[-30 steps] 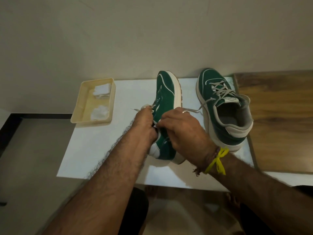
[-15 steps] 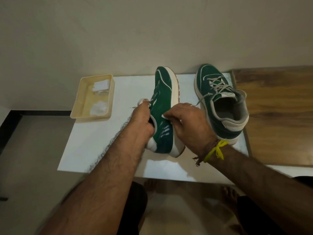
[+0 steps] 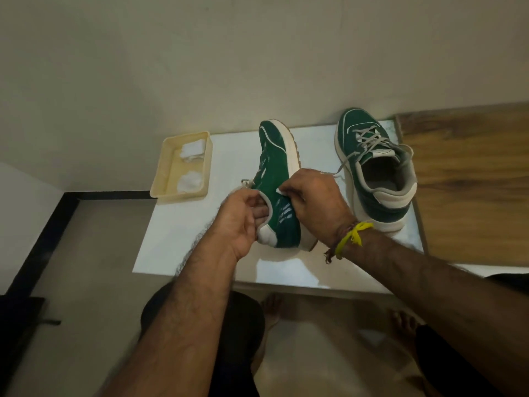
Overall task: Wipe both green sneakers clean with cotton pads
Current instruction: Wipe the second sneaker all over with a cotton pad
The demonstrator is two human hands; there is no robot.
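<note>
The left hand [image 3: 243, 216] grips the heel collar of one green sneaker [image 3: 279, 179], tipped on its side near the middle of the white surface [image 3: 183, 239]; its fingertips disappear inside the opening. The right hand [image 3: 317, 204] pinches a cotton pad [image 3: 279, 191] against the shoe's side, only a white sliver showing. The other sneaker [image 3: 375, 170] stands upright by the right edge. In the tray [image 3: 163, 179] at the far left corner lie two more pads [image 3: 190, 180].

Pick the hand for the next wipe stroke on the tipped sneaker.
Right hand: it already pinches the cotton pad against the tipped sneaker. The left hand grips its heel collar, steadying it.
</note>
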